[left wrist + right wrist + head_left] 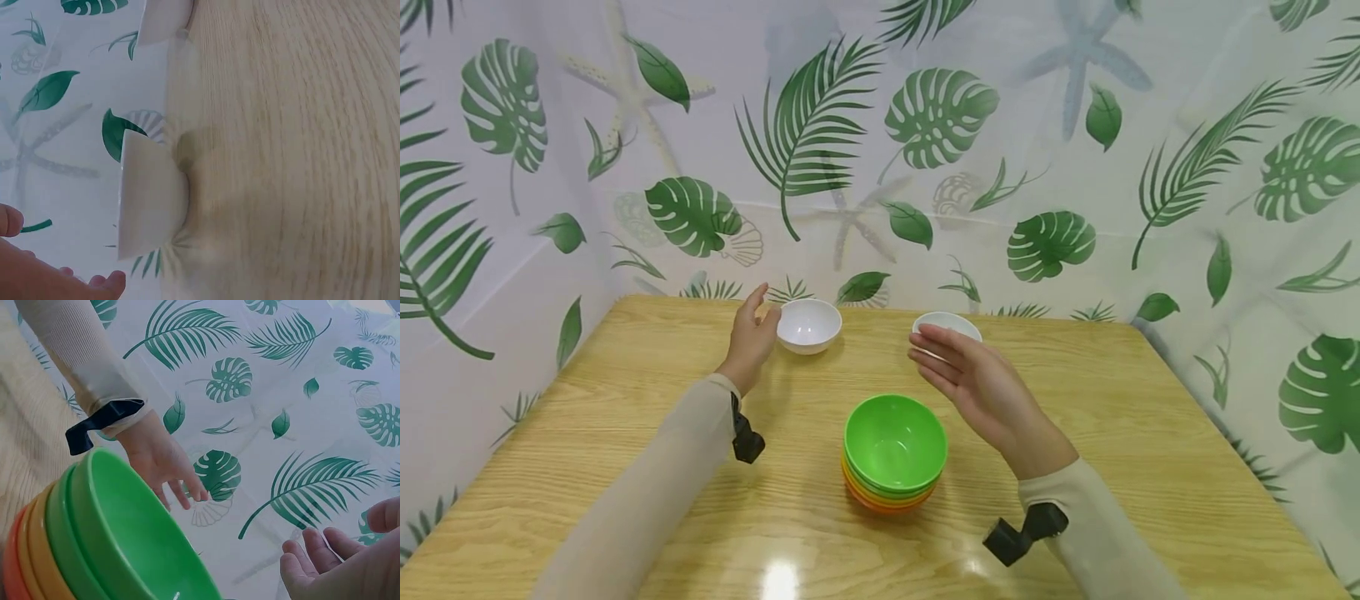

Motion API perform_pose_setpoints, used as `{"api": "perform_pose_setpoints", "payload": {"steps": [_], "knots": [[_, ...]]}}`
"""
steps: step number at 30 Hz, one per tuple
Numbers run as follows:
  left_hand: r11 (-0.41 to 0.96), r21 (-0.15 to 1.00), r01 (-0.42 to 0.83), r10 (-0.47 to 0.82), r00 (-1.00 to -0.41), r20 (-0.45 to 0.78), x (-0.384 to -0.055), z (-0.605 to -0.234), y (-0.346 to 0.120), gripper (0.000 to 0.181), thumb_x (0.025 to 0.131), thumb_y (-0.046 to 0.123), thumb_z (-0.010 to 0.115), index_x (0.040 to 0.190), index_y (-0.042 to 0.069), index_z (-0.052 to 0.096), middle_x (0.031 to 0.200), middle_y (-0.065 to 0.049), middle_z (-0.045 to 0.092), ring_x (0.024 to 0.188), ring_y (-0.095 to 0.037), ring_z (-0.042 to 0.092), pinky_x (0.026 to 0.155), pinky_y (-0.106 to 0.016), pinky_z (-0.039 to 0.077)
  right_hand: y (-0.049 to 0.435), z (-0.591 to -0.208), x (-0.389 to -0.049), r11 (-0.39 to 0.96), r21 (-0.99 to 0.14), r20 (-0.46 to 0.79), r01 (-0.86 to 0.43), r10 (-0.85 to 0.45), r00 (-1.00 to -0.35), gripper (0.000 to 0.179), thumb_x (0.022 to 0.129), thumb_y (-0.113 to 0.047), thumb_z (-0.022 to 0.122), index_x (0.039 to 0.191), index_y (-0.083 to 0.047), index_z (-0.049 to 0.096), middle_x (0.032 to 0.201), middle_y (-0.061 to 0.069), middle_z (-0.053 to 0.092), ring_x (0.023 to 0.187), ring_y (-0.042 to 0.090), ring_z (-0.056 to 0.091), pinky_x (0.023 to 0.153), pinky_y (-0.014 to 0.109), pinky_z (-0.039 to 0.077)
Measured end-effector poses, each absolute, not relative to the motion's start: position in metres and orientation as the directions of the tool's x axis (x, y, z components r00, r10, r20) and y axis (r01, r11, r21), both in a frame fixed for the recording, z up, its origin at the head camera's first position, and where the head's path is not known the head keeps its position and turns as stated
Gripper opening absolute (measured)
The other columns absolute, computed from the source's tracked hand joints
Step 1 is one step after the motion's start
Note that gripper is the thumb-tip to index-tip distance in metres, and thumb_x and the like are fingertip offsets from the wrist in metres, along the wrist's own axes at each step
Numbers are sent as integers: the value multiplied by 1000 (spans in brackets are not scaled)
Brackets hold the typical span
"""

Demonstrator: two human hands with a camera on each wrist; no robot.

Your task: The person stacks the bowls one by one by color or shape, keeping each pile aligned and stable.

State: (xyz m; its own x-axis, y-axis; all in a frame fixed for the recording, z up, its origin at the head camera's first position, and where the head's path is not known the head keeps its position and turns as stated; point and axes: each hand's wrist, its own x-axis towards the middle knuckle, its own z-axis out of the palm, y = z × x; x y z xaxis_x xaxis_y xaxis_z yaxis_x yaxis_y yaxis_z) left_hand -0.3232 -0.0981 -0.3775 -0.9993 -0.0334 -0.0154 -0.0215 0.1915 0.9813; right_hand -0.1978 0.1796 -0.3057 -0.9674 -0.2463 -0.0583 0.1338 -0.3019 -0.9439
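My left hand (751, 340) reaches out beside a white bowl (808, 329), its thumb close to the left rim. Fingers are spread and nothing is gripped; whether the thumb touches the rim I cannot tell. In the left wrist view that white bowl (153, 197) stands upright just past the fingertips. My right hand (981, 392) hovers with fingers extended, palm turned inward, holding nothing. It partly covers a second white bowl (950, 318). Between the forearms stands a stack of nested bowls (895, 446), green on top, yellow and orange below.
Everything stands on a wood-grain table (647, 400). Behind and along the sides hangs a white cloth (865, 150) printed with green leaves, meeting the table's far edge near the white bowls. Each wrist wears a black camera mount (747, 437).
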Motion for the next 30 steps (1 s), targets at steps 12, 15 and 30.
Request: {"api": "perform_pose_setpoints", "payload": {"steps": [12,15,30], "knots": [[-260,927,-270,-7,-960,-282,-343,-416,-87,63,105,18,31,155,19,-6,160,-10,-9,146,-34,2,109,-63,24,177,-316,-208,-335,-912,-148,237,-270,-951,48,106,-26,31,145,2,30,125,5,58,123,21,52,114,37,29],[-292,916,-274,-9,-957,-289,-346,-419,-86,63,104,16,33,155,19,-4,161,-10,-5,146,-34,6,108,-62,28,173,-318,-211,-344,-906,-155,247,-273,-949,49,106,-27,30,146,2,30,128,6,56,127,23,49,114,37,30],[-434,866,-248,5,-962,-273,-349,-432,-84,68,99,-4,32,156,19,3,159,-13,8,141,-36,23,107,-51,36,170,-344,-211,-362,-899,-159,245,-250,-955,51,107,-26,28,147,4,27,148,19,37,140,33,32,114,37,29]]}}
